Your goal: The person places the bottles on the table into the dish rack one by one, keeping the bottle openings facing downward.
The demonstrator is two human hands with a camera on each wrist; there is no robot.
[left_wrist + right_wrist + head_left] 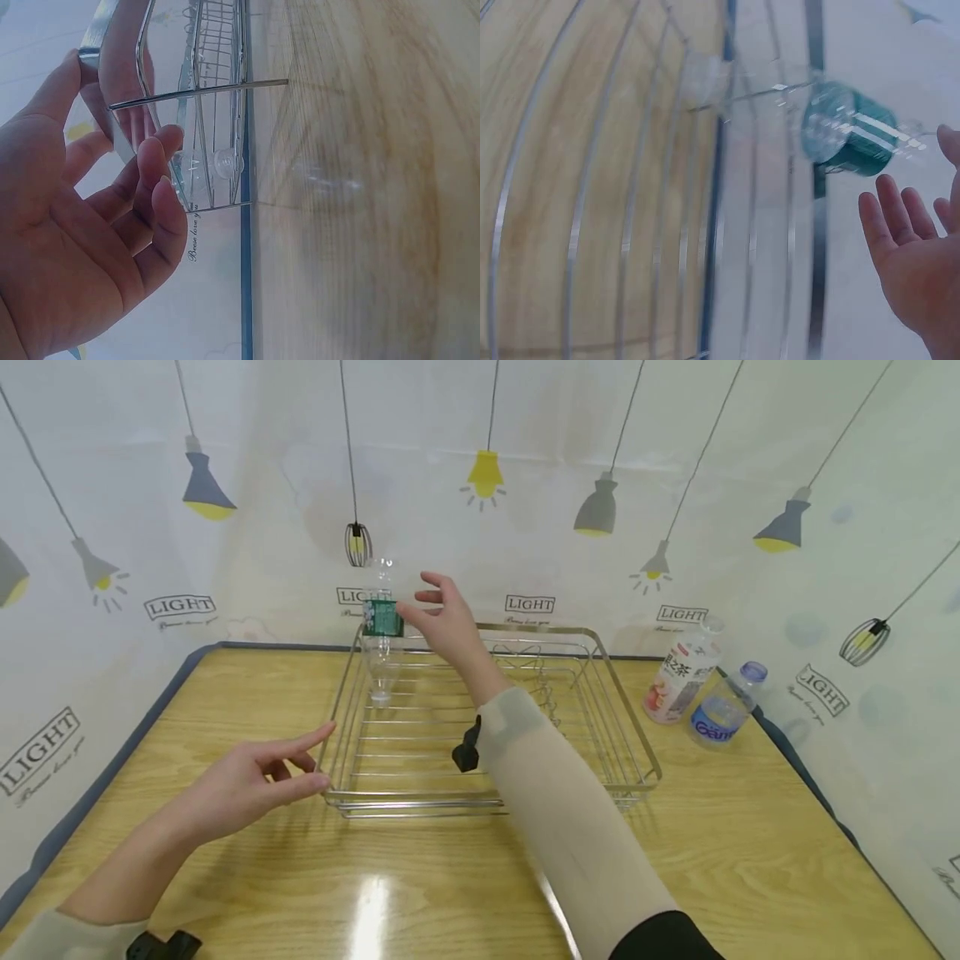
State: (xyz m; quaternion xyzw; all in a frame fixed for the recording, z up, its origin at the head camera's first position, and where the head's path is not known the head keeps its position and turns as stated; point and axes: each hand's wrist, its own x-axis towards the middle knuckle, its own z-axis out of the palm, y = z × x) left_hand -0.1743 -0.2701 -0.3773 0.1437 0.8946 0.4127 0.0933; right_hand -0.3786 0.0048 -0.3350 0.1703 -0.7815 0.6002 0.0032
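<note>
A clear plastic bottle [383,664] with a green label [384,619] stands nearly upright, narrow end down, at the back left of the wire rack [491,795]. Beside its label is my right hand [450,622], fingers spread and thumb tip right at the label's edge in the head view. The right wrist view shows the same bottle [866,135] with the fingers of that hand [922,255] not wrapped round it. My left hand [240,785] touches the left side of the rack with thumb and index fingertips; its other fingers [165,217] bend loosely near the bars.
To the right of the rack, a bottle with a white and pink label [678,677] stands by a shorter bottle with a blue label [723,714]. A patterned wall cloth [420,485] rises behind and beside the wooden table [262,885].
</note>
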